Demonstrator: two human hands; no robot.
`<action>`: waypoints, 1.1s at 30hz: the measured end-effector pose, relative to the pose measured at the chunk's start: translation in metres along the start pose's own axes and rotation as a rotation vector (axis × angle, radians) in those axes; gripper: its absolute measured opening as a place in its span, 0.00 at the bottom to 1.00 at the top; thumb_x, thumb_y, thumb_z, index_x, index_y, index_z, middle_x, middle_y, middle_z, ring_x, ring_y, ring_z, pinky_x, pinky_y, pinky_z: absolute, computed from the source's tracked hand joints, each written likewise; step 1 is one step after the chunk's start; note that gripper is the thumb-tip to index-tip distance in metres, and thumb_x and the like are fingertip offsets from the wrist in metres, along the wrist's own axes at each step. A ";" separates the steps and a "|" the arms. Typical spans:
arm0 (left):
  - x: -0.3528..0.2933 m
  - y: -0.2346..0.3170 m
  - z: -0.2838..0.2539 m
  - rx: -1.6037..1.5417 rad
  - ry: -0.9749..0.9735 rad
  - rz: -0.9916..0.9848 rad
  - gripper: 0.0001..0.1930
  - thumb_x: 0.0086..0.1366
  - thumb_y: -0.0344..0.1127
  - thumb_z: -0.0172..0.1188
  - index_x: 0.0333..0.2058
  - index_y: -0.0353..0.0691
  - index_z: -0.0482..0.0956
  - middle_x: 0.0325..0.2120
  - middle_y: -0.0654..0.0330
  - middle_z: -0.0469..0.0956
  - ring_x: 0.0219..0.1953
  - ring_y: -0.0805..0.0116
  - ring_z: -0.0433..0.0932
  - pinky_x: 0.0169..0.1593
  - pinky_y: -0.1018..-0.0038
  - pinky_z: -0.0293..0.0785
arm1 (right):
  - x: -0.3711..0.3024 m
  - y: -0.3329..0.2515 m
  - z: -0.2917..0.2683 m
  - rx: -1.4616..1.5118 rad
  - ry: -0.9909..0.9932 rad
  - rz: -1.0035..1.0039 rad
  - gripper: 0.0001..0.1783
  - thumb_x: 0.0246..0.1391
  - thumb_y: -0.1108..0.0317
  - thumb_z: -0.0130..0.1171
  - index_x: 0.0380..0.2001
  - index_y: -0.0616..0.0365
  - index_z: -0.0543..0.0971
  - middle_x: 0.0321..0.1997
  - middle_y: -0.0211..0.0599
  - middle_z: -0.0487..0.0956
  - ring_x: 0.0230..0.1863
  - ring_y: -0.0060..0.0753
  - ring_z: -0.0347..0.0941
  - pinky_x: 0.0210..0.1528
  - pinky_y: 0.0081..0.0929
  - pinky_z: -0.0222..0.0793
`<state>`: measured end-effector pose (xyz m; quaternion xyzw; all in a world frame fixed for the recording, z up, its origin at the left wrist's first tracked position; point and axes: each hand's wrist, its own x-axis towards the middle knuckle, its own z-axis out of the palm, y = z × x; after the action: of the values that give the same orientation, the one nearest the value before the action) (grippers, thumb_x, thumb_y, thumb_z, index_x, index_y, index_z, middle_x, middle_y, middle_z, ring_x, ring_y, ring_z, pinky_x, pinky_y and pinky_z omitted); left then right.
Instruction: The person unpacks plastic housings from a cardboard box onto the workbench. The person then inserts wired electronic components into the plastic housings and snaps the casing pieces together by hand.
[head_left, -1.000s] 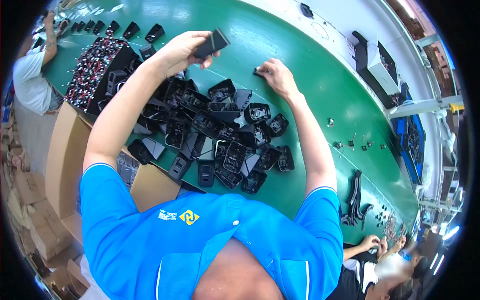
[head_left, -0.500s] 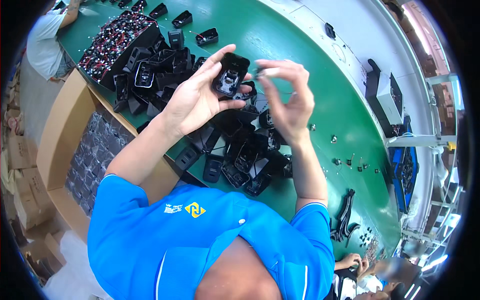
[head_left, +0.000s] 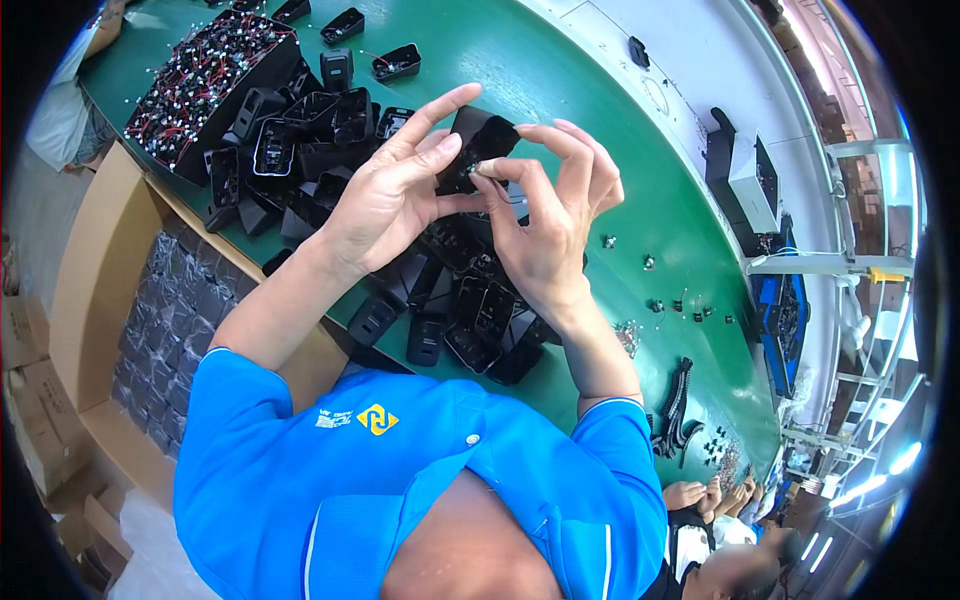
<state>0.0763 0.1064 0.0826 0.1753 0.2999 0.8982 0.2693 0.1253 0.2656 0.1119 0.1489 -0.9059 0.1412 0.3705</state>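
Above the pile of black plastic housings (head_left: 480,310), my left hand (head_left: 385,205) holds one open black housing (head_left: 488,140), its hollow side toward me. The left fingers wrap around its near end, with the thumb along the edge. My right hand (head_left: 550,210) is closed in a pinch at the housing's opening. Thumb and forefinger meet at a tiny light-tipped part, too small to name and partly covered by the fingertips. The other right fingers curl over the housing's far edge. Beneath both hands, loose housings lie jumbled on the green table (head_left: 530,75).
A black bin (head_left: 243,105) heaped with small wired parts stands at the far left. An open cardboard box (head_left: 90,230) holds dark wrapped pieces. Small components (head_left: 650,263) and black strips (head_left: 677,410) lie right. Another person's hands (head_left: 690,495) work at lower right.
My right hand has moved left, from beside the housing to its opening. The housing has been tilted and turned in my left hand. The whole view has shifted slightly.
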 end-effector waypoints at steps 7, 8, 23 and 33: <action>-0.001 -0.002 -0.005 0.016 0.101 -0.046 0.26 0.75 0.36 0.52 0.68 0.39 0.59 0.51 0.55 0.72 0.50 0.67 0.77 0.54 0.68 0.79 | 0.009 0.001 0.004 -0.007 -0.087 -0.028 0.06 0.43 0.68 0.69 0.26 0.47 0.81 0.60 0.30 0.70 0.67 0.43 0.56 0.64 0.46 0.44; -0.001 -0.003 -0.006 0.030 0.122 -0.052 0.27 0.75 0.36 0.54 0.68 0.38 0.59 0.51 0.54 0.72 0.51 0.67 0.77 0.54 0.68 0.79 | 0.011 0.000 0.003 -0.026 -0.104 -0.040 0.06 0.43 0.67 0.70 0.26 0.47 0.81 0.60 0.30 0.70 0.67 0.43 0.57 0.64 0.46 0.44; -0.010 -0.004 0.000 0.400 -0.030 0.253 0.25 0.66 0.24 0.63 0.61 0.36 0.68 0.50 0.55 0.73 0.52 0.67 0.76 0.57 0.72 0.77 | -0.001 0.038 0.033 0.245 0.260 -0.211 0.07 0.39 0.67 0.72 0.24 0.47 0.82 0.64 0.36 0.71 0.64 0.44 0.58 0.65 0.41 0.53; -0.003 0.002 -0.019 0.083 0.112 0.132 0.24 0.67 0.26 0.62 0.60 0.39 0.69 0.53 0.52 0.75 0.53 0.63 0.77 0.58 0.70 0.77 | 0.016 0.027 0.049 0.479 0.041 -0.128 0.12 0.42 0.63 0.74 0.29 0.50 0.82 0.62 0.41 0.71 0.62 0.45 0.60 0.63 0.40 0.56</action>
<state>0.0690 0.0945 0.0686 0.1551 0.3394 0.9092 0.1845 0.0741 0.2700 0.0858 0.2867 -0.8276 0.3310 0.3512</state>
